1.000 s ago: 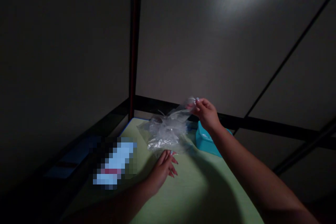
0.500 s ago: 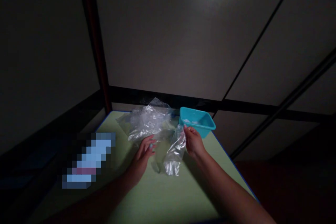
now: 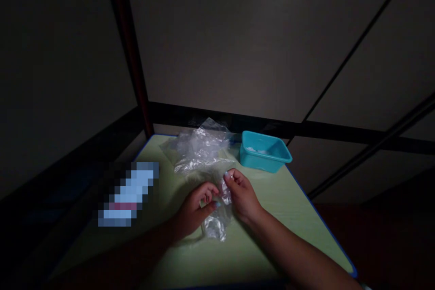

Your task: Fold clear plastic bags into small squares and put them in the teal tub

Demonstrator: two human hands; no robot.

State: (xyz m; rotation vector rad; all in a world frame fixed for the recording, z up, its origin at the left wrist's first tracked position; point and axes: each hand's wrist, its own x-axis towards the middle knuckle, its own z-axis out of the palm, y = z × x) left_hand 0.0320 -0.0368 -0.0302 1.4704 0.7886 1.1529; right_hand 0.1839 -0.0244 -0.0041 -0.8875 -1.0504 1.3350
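A clear, crinkled plastic bag (image 3: 215,226) hangs between my hands above the green tabletop. My right hand (image 3: 242,192) pinches its upper part between thumb and fingers. At the bag's left side is my left hand (image 3: 200,206), its fingers curled and its thumb and fingertips apart, close to or touching the plastic. Behind them lies a heap of clear plastic bags (image 3: 200,147). To the right of the heap stands a turquoise basket (image 3: 263,161) with some whitish pieces inside.
The green table (image 3: 265,244) has a blue edge. A blurred-out bluish rectangle (image 3: 131,192) is at the left side. Pale panels (image 3: 217,45) with dark strips rise behind the table.
My right hand has drawn the bag away from the basket, down and to the left. My left hand has moved right, up to the bag. The view has shifted slightly.
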